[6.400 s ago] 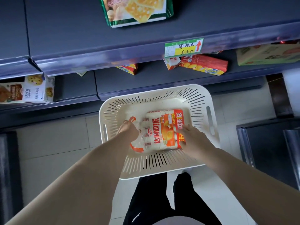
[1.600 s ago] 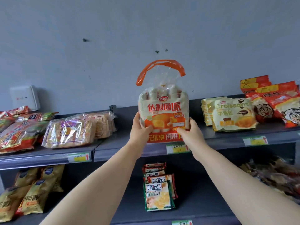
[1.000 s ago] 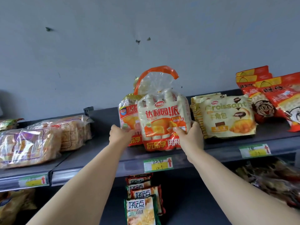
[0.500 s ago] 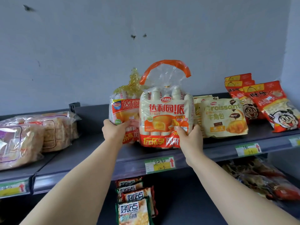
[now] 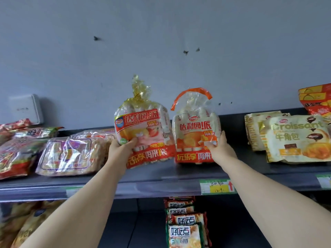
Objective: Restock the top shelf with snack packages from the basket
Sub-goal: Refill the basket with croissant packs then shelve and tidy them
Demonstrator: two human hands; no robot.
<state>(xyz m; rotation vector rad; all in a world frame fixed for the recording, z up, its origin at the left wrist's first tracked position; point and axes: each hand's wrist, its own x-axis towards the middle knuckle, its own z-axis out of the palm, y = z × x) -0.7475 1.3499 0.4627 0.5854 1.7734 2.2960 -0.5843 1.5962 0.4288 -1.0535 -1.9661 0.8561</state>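
Both snack bags are on the top shelf (image 5: 161,176) right now, side by side, nearly touching. The left hand (image 5: 121,149) grips the lower left corner of the gold-tied package (image 5: 141,129), thumb across the front and the other fingers tucked behind it. That bag is tilted a bit, and I can't tell if its bottom sits fully on the shelf. The right hand (image 5: 221,149) grips the lower right corner of the orange-handled package (image 5: 195,133), which stands upright on the shelf.

It's pretty crowded around them. Just left of the gold-tied one lies a clear-wrapped biscuit pack (image 5: 71,156), right up against the left wrist, so that side is tight. Further left is a pile of red snack bags (image 5: 14,158). To the right there's a bare gap of shelf, then the croissant packs (image 5: 297,138) stacked leaning back, and red and yellow bags (image 5: 317,99) at the far edge.

The shelf is dark grey metal with a clear strip along the front, holding a green and yellow price tag (image 5: 217,186) with a red arrow below the right wrist. On the shelf underneath is a row of green-edged packs (image 5: 186,228), plus yellow bags (image 5: 23,228) down left. Behind it all is a plain grey wall (image 5: 161,42) with a few dark marks and a white box (image 5: 25,109) mounted at the left.
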